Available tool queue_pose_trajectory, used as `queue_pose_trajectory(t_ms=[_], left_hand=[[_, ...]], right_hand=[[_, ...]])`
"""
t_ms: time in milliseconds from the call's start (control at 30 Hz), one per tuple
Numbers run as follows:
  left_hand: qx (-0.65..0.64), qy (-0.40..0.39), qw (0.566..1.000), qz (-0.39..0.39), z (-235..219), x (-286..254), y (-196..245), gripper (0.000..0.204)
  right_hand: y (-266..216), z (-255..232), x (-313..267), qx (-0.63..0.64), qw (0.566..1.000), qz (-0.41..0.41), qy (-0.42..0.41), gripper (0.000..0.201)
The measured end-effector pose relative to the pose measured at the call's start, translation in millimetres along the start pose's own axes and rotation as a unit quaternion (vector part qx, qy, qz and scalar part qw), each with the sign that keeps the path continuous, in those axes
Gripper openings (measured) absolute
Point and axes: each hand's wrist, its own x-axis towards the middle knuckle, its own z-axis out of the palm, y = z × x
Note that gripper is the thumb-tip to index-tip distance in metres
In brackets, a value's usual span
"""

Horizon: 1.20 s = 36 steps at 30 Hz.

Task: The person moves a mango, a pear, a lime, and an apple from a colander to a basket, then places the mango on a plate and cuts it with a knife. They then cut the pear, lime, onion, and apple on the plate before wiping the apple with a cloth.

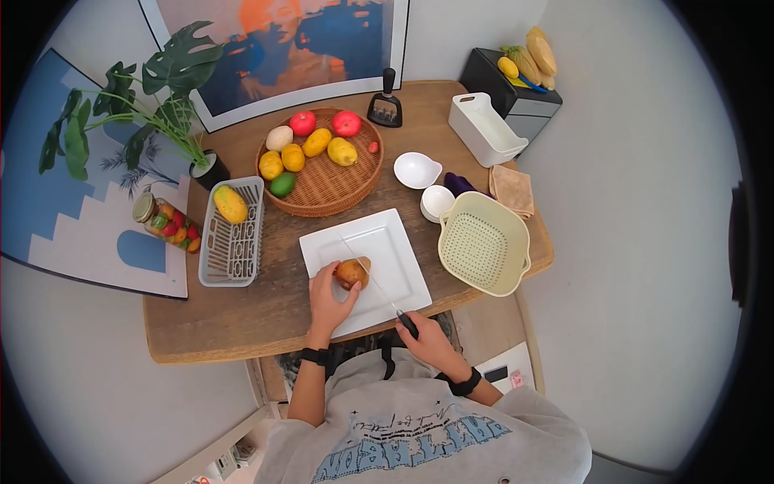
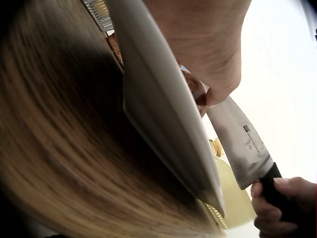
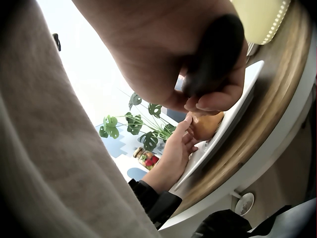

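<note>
A brown, roundish fruit or vegetable (image 1: 352, 274) lies on the square white plate (image 1: 403, 262). My left hand (image 1: 326, 302) holds it from the left side, fingers and thumb curved round it. My right hand (image 1: 431, 344) grips the black handle of a large knife (image 2: 242, 139). In the head view the blade runs up and left from the handle, along the right side of the brown item. Whether the edge touches or enters it I cannot tell. In the right wrist view my right hand (image 3: 173, 49) hides the blade.
A wicker basket (image 1: 322, 189) of fruit stands behind the plate. Left are a grey basket (image 1: 231, 270) with a yellow fruit, a jar (image 1: 168, 222) and a plant. Right are white bowls (image 1: 417, 170), a pale yellow colander (image 1: 485, 242), a cloth (image 1: 511, 190) and a white bin (image 1: 484, 133).
</note>
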Motion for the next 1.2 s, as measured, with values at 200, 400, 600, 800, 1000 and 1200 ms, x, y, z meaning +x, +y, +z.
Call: queue_pose_trajectory(t_ms=[200,400,600,800,1000,1200], left_hand=[[0.002,-0.001,1.000,-0.002,0,0,0,0.057],[0.006,0.001,1.000,0.001,1,-1,-1,0.056],[0.011,0.003,1.000,0.002,3,-1,-2,0.056],[0.012,0.001,1.000,-0.001,1,0,-1,0.055],[0.014,0.005,1.000,0.000,2,-1,-2,0.055],[0.012,0.008,1.000,0.003,2,0,-1,0.055]], right_hand=[[2,0,0,-0.004,1.000,0.005,-0.003,0.021],[5,2,1,-0.001,1.000,-0.001,0.005,0.022],[6,2,2,0.007,1.000,-0.006,0.005,0.021],[19,8,5,0.009,1.000,0.002,0.008,0.021],[19,7,6,0.018,1.000,-0.006,0.016,0.022],[26,10,15,-0.004,1.000,-0.006,0.012,0.022]])
